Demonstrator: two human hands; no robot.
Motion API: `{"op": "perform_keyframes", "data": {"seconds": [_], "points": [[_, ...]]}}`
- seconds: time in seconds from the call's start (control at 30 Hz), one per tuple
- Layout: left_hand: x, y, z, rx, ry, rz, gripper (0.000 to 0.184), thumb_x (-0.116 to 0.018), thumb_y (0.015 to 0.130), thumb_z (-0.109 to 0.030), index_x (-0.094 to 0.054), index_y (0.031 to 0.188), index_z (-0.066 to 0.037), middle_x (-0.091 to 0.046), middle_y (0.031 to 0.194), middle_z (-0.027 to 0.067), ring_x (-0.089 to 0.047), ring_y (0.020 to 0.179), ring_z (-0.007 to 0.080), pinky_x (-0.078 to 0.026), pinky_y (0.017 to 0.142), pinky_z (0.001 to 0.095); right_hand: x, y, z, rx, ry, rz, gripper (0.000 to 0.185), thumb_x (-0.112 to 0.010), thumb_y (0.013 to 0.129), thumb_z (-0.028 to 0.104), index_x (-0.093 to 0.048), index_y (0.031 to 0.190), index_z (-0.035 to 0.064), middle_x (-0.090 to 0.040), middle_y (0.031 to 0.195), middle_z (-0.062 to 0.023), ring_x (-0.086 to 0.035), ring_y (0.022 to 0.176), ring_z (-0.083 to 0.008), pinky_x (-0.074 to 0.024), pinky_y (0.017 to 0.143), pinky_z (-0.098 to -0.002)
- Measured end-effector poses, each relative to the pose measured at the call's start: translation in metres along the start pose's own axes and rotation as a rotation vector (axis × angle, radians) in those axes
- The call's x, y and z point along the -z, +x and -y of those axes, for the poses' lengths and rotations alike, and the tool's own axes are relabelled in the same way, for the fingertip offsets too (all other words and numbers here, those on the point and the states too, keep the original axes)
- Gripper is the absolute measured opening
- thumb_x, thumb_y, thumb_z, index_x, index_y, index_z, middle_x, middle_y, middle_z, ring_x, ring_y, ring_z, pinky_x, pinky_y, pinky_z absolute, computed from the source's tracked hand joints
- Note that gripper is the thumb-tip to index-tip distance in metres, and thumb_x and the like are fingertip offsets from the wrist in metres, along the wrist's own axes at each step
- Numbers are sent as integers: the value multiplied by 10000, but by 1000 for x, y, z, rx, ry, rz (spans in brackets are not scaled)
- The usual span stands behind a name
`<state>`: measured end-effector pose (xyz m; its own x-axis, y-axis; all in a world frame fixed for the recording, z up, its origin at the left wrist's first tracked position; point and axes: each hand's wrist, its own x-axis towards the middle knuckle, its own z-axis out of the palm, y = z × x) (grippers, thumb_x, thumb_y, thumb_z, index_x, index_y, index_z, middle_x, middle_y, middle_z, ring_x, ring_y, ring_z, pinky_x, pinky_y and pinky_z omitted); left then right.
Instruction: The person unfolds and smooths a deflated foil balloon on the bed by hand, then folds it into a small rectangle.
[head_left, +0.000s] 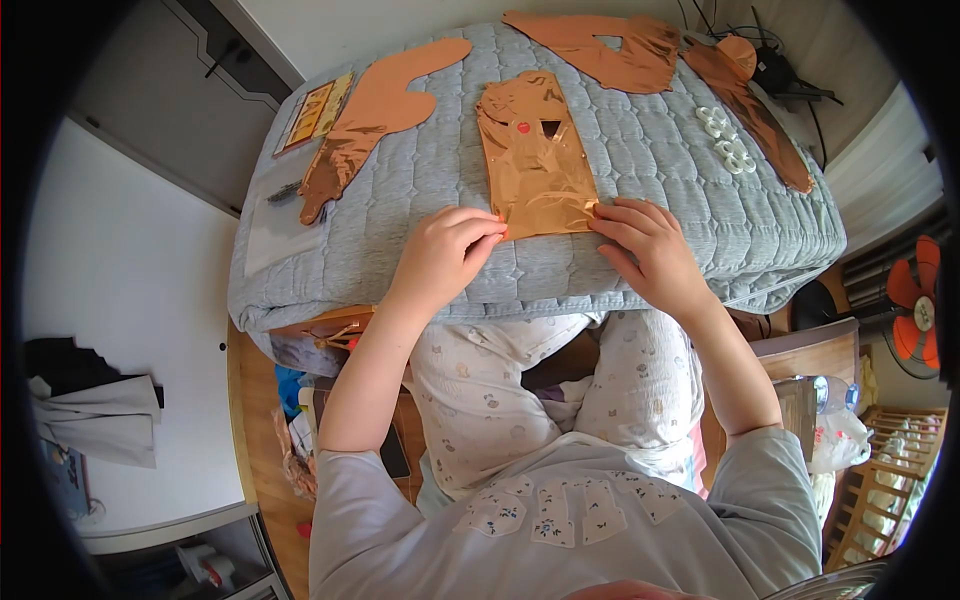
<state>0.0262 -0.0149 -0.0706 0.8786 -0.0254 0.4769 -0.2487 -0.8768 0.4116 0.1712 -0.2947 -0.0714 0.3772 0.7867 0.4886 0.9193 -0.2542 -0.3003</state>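
Note:
A flat, folded copper-coloured foil balloon [545,175] lies on the quilted grey bed cover in front of me, with a small red mark and a dark triangular gap in its upper half. My left hand [445,252] pinches its near left corner, the fingers closed together. At the near right corner, my right hand [652,248] has its fingertips on the foil edge, with the thumb lower and a little apart. Left of it lies an unfolded foil balloon [372,105] with a curved outline. Another flat foil balloon [620,55] lies at the far side.
A narrow foil piece [755,110] rests on the right of the bed cover [700,245], beside several small white rings [728,140]. On the left are a printed packet [315,112] and a clear bag [275,220]. An orange-bladed fan [915,305] stands at right.

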Motion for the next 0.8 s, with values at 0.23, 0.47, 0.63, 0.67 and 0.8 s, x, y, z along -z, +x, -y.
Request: {"op": "perform_keyframes", "data": {"seconds": [0.23,0.47,0.63,0.67,0.8], "points": [[0,-16,-10,-169,219,-35,368,-856,789,-290,-749,1088,-103,-739,1113,33,-671,1055,233,-524,920,388,0,-3,-3,34,25,-29,309,-784,857,160,-743,1154,90,-705,1241,-62,-611,1223,-304,-472,1037,-444],[-19,-31,-16,-217,288,-108,412,-862,772,-278,-743,1143,-144,-692,1053,-4,-650,1012,211,-500,885,382,-11,-14,-2,189,-27,-216,301,-848,705,89,-759,990,127,-730,1060,-5,-672,1058,-248,-504,884,-381],[-26,-29,-16,-253,487,-135,413,-796,822,-246,-733,1228,-206,-667,1086,-44,-620,1043,156,-478,902,374,-11,-14,-1,205,-31,-289,235,-851,697,101,-773,917,127,-731,1022,16,-673,1034,-247,-501,862,-383],[-27,-28,-15,-255,485,-135,413,-796,822,-246,-733,1228,-206,-667,1086,-44,-620,1043,156,-478,902,374,-10,-14,-2,224,-64,-294,225,-853,699,111,-777,910,131,-736,1008,25,-671,1023,-243,-499,864,-385],[-30,-29,-11,-300,599,-184,323,-741,872,-245,-753,1192,-210,-680,1244,-66,-620,1177,160,-457,1035,394,-10,-18,-3,261,-135,-306,208,-861,707,144,-788,902,143,-750,977,51,-663,994,-225,-481,880,-388]]}}
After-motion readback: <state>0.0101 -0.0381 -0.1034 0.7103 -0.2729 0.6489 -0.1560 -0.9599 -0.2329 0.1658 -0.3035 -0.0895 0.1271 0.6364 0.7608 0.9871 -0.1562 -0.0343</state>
